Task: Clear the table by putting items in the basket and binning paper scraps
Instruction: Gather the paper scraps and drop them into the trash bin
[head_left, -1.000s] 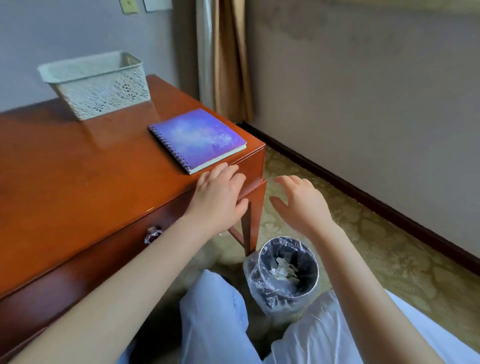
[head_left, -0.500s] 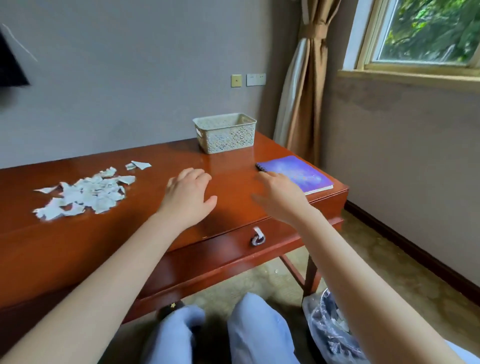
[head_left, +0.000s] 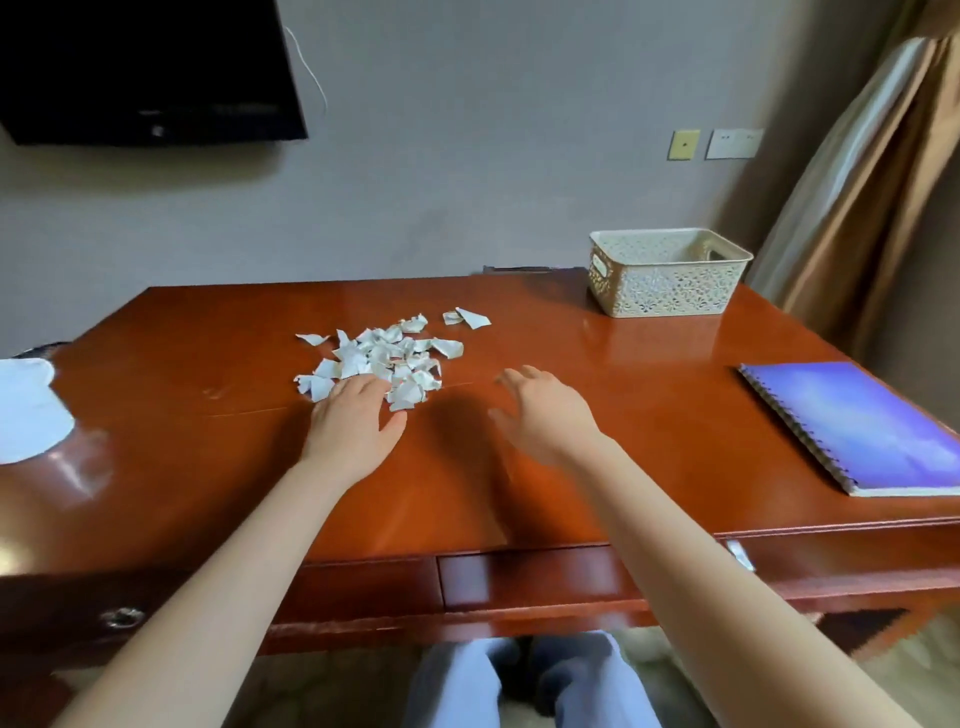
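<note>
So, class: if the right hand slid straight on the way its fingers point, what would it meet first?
Probably the near right edge of the paper scraps; the right hand points forward and slightly left, though depth is unclear.

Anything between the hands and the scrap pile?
Nothing visible. The left hand already has its fingers at the near edge of the scraps. The right hand is open just to the right of the pile, with only bare table between them.
</note>
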